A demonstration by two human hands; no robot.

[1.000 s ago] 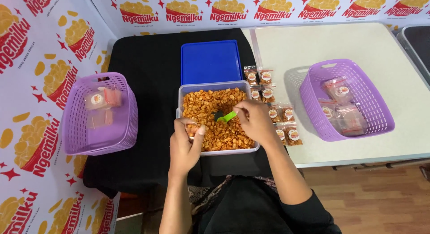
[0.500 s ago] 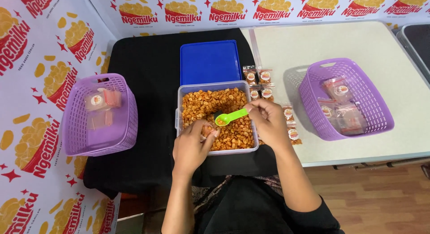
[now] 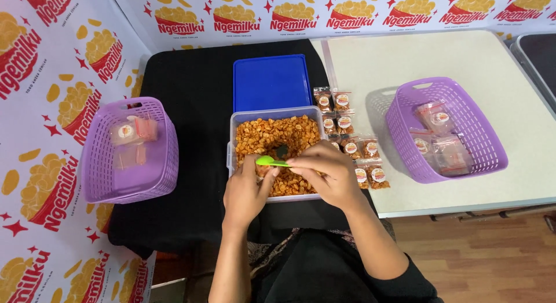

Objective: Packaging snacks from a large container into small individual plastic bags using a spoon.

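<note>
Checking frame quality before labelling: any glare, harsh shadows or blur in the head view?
Head view: light is even and soft, no glare on the blue lid. The right purple basket casts a faint shadow to its left on the pale table. Left hand, right hand and green spoon are sharp enough; bag labels too small to resolve.

Blue lid [image 3: 270, 81], two purple baskets [image 3: 128, 149] [image 3: 446, 129] (both holding packets), filled packets [image 3: 347, 132]

Both hands crowd the tub's [image 3: 234, 126] near half; its far half lies open. Packets [image 3: 347, 135] line its right side, blue lid [image 3: 270, 81] behind.
</note>
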